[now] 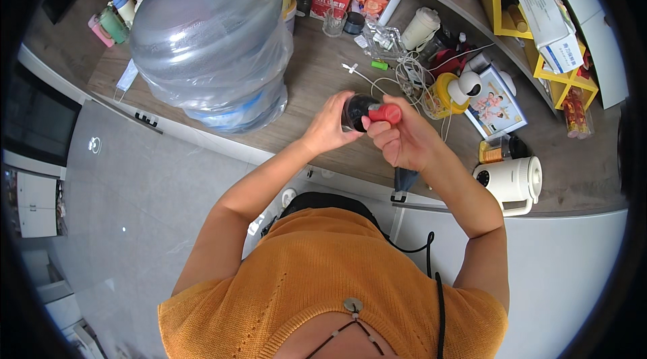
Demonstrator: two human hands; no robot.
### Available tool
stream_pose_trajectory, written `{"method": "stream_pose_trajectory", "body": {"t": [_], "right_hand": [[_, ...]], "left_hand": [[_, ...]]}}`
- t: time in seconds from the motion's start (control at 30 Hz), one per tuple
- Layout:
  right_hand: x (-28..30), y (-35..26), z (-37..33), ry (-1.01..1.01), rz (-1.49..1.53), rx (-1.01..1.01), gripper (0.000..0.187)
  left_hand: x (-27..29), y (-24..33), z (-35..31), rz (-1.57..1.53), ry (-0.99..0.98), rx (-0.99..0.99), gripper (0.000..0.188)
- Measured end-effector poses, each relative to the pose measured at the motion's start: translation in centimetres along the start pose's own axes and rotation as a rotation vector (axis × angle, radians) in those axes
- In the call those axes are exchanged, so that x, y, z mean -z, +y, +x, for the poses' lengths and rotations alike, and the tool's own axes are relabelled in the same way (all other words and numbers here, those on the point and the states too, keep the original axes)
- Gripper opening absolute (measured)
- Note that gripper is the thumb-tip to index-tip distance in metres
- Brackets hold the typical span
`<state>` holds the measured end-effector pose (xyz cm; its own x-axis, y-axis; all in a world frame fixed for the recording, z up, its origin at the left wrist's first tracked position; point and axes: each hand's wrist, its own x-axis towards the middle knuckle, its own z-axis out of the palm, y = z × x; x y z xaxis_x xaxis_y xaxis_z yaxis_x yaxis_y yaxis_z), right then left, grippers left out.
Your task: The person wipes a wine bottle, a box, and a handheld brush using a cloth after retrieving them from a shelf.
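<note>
My left hand [329, 124] is wrapped around the side of a dark, rounded, glassy container [359, 114] above the counter's front edge. Close against it, my right hand [406, 137] has its fingers curled about a red cylindrical piece [386, 114]. Whether the red piece is joined to the container or separate, I cannot tell. A dark blue, cloth-like thing [404, 180] shows below my right hand; its upper part is hidden.
A big wrapped water bottle [209, 42] stands on the wood-look counter [313, 56] at left. Tangled white cables [412, 76], a small white camera [465, 87], a framed picture [497, 106] and a cream kettle [510, 182] lie right. Yellow shelves [499, 2] overhang the back right.
</note>
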<state>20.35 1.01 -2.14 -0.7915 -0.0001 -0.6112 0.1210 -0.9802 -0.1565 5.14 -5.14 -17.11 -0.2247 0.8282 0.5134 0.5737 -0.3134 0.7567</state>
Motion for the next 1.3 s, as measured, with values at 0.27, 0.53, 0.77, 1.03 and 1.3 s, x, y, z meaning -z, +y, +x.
{"method": "stream_pose_trajectory", "body": {"t": [0.27,0.53,0.77,1.03,1.3], "right_hand": [[2.0,-4.9,0.6,-0.044,-0.434,0.516,0.041],[14.3,-4.3,-0.4,0.567,-0.549,0.883,0.021],[24.5,0.5,0.6,1.113,-1.734,1.116,0.037],[26.0,1.7,2.2,1.355,-1.972,1.104,0.045],[20.2,-0.3,-0.5,1.004,-1.163,1.392,0.041]], "left_hand": [[0.5,-0.7,3.6,-0.016,-0.027,0.175,0.077],[0.6,-0.5,3.2,-0.043,-0.089,0.176,0.079],[0.8,-0.7,3.2,-0.081,-0.119,0.166,0.082],[0.8,-0.5,3.1,-0.219,-0.162,0.158,0.079],[3.1,-0.7,2.5,-0.117,-0.131,0.182,0.072]]}}
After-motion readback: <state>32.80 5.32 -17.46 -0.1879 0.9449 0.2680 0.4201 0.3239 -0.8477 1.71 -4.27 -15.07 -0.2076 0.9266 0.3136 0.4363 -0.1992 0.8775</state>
